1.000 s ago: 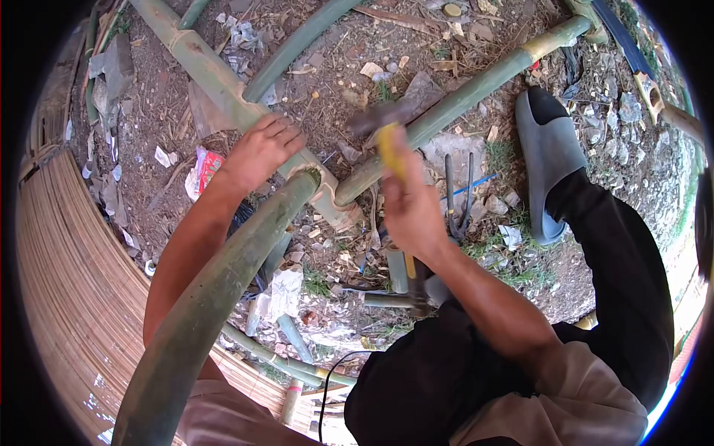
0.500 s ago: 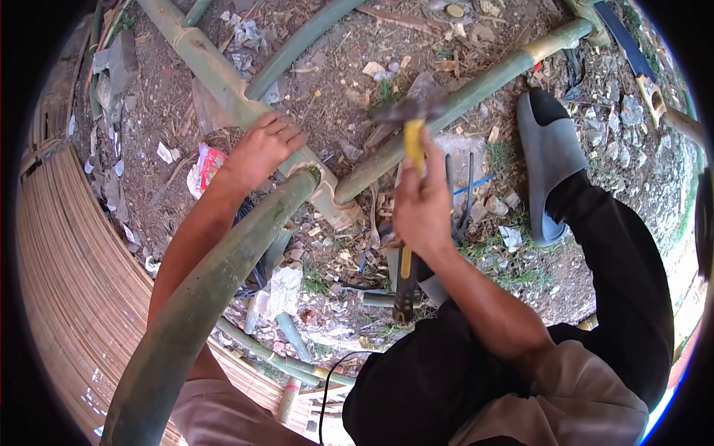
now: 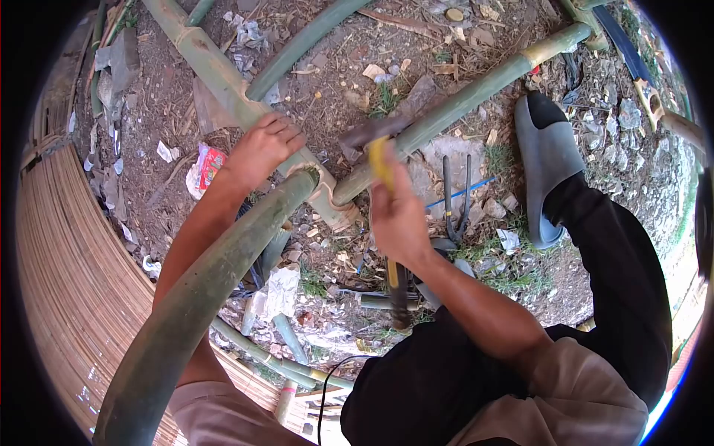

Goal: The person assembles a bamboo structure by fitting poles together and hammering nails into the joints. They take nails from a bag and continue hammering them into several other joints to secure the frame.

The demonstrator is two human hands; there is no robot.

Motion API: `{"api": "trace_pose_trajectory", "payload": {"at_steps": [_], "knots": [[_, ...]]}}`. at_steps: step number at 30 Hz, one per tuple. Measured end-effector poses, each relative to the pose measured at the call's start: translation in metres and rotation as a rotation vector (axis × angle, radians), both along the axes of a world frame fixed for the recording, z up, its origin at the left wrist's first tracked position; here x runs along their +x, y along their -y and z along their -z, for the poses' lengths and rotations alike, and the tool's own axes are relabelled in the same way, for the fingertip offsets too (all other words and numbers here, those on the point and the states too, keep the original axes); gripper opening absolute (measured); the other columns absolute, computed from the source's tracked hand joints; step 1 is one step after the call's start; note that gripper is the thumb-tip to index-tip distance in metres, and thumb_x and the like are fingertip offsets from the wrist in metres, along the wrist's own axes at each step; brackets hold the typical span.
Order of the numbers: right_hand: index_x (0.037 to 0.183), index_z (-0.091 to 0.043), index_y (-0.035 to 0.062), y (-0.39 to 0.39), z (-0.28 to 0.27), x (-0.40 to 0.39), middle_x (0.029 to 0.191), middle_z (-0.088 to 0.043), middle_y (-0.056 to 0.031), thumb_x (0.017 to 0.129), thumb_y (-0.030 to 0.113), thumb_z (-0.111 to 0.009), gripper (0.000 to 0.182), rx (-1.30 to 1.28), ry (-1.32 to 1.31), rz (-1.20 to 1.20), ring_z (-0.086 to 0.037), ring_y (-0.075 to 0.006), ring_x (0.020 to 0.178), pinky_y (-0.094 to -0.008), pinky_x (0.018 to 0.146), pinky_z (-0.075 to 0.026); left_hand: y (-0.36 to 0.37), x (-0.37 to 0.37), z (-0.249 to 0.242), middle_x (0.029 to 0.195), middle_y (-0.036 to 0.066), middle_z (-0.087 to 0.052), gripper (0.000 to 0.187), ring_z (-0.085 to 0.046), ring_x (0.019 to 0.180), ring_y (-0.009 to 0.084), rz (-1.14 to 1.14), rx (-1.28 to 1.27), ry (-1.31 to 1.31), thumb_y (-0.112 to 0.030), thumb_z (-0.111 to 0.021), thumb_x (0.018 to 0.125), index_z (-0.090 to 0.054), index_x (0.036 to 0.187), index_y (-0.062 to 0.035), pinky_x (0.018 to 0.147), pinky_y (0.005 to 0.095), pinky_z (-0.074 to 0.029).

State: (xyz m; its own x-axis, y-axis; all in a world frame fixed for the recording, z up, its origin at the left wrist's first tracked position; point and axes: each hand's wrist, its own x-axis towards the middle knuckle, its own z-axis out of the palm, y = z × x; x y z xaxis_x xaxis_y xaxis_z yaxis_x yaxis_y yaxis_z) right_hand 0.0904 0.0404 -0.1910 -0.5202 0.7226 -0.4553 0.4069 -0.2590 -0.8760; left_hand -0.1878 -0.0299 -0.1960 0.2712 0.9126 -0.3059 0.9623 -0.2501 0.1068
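Observation:
My left hand [image 3: 262, 151] is wrapped over a notched green bamboo pole [image 3: 212, 68], near the joint at its lower end. In my right hand [image 3: 400, 227] is a hammer [image 3: 381, 157] with a yellow and black handle, gripped partway along and blurred by motion. Its dark head is up over a second bamboo pole [image 3: 487, 91], which meets the notched pole from the right. A thick bamboo pole [image 3: 201, 297] runs from that joint back beneath my left arm, its end set against the notched pole.
Pliers-like tool handles [image 3: 456, 197] lie on the littered ground, right of my right hand. A grey slipper [image 3: 545, 171] is on my foot. At upper right is a saw [image 3: 625, 44]. Stacked bamboo slats [image 3: 82, 290] fill the left side.
My right hand and the hammer have shifted left and slightly downward, closer to the joint. My left hand keeps its place on the notched pole.

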Motion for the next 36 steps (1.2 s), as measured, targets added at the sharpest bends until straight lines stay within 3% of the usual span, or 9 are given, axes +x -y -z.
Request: {"api": "trace_pose_trajectory", "payload": {"at_steps": [3,9,13,15,21,23,25,27,36], "knots": [[0.159,-0.023,0.0177,0.004,0.007,0.004,0.065,-0.063,-0.0182,0.101,0.012,-0.051,0.064,-0.087,0.059,-0.254,-0.066,-0.0299,0.054,-0.041,0.055,-0.051,-0.003,-0.002,0.003,0.115,0.01,-0.07,0.034,-0.062,0.116,0.0272,-0.005,-0.004,0.027,-0.007,-0.061,0.074,-0.07,0.107,-0.0055,0.11,0.0403,-0.042],[0.156,-0.027,0.0152,0.003,-0.004,-0.001,0.07,-0.065,-0.0263,0.103,0.017,-0.05,0.058,-0.126,0.075,0.037,-0.068,-0.0435,0.064,-0.0484,0.056,-0.051,0.0,-0.001,0.002,0.115,0.01,-0.07,0.033,-0.063,0.115,0.0268,0.006,0.032,0.036,-0.009,-0.061,0.075,-0.07,0.107,-0.0062,0.109,0.0399,-0.043],[0.157,-0.023,0.0144,0.002,-0.005,-0.002,0.068,-0.064,-0.0244,0.104,0.015,-0.048,0.058,-0.116,0.052,-0.366,-0.068,-0.0397,0.061,-0.0459,0.054,-0.049,-0.003,-0.003,0.003,0.114,0.01,-0.07,0.032,-0.063,0.115,0.0268,-0.006,0.016,0.032,-0.01,-0.062,0.075,-0.07,0.106,-0.0059,0.108,0.0396,-0.044],[0.158,-0.026,0.0184,0.014,-0.008,-0.007,0.062,-0.057,-0.0049,0.105,0.015,-0.047,0.057,-0.124,-0.01,0.059,-0.058,-0.0128,0.051,-0.03,0.048,-0.044,0.002,0.0,0.0,0.114,0.01,-0.07,0.032,-0.063,0.115,0.0266,-0.013,-0.006,0.035,-0.01,-0.062,0.075,-0.071,0.105,-0.0058,0.107,0.0393,-0.044],[0.158,-0.029,0.0214,-0.038,-0.022,-0.012,0.069,-0.06,-0.0066,0.105,0.018,-0.047,0.055,-0.476,0.178,-0.467,-0.054,-0.0088,0.054,-0.0292,0.048,-0.044,0.001,0.0,0.001,0.105,0.005,-0.07,0.025,-0.064,0.111,0.0212,0.039,0.092,-0.026,-0.011,-0.06,0.076,-0.069,0.099,-0.0092,0.105,0.034,-0.045],[0.157,-0.028,0.0196,-0.025,-0.004,-0.004,0.073,-0.066,-0.0262,0.102,0.02,-0.051,0.06,-0.177,0.119,-0.31,-0.069,-0.0417,0.068,-0.0487,0.063,-0.053,0.001,0.001,0.001,0.105,0.005,-0.07,0.025,-0.064,0.111,0.0218,0.029,0.103,-0.027,-0.011,-0.06,0.076,-0.069,0.099,-0.0086,0.105,0.0343,-0.045],[0.157,-0.029,0.0202,-0.021,0.005,0.003,0.074,-0.067,-0.0262,0.102,0.019,-0.051,0.059,-0.093,0.059,-0.206,-0.069,-0.04,0.066,-0.0475,0.063,-0.053,0.001,0.003,-0.003,0.105,0.004,-0.07,0.025,-0.064,0.111,0.0218,0.004,0.126,0.017,-0.01,-0.059,0.077,-0.069,0.099,-0.008,0.106,0.0349,-0.045],[0.158,-0.03,0.0228,-0.043,0.004,0.01,0.071,-0.063,-0.0063,0.106,0.019,-0.049,0.056,0.004,0.102,-0.216,-0.056,-0.0106,0.057,-0.0291,0.054,-0.047,0.005,0.001,0.001,0.11,0.005,-0.069,0.027,-0.062,0.114,0.0236,-0.014,0.11,0.024,-0.013,-0.061,0.075,-0.069,0.101,-0.0078,0.107,0.0352,-0.045],[0.155,-0.033,0.0219,-0.083,0.005,0.016,0.075,-0.065,-0.028,0.102,0.021,-0.055,0.058,0.235,0.149,-0.501,-0.068,-0.0439,0.071,-0.0471,0.067,-0.052,0.055,0.035,-0.011,0.14,0.02,-0.055,0.058,-0.047,0.137,0.0355,-0.615,0.378,0.227,-0.025,-0.069,0.086,-0.055,0.14,-0.0067,0.118,0.0456,-0.034]]}}
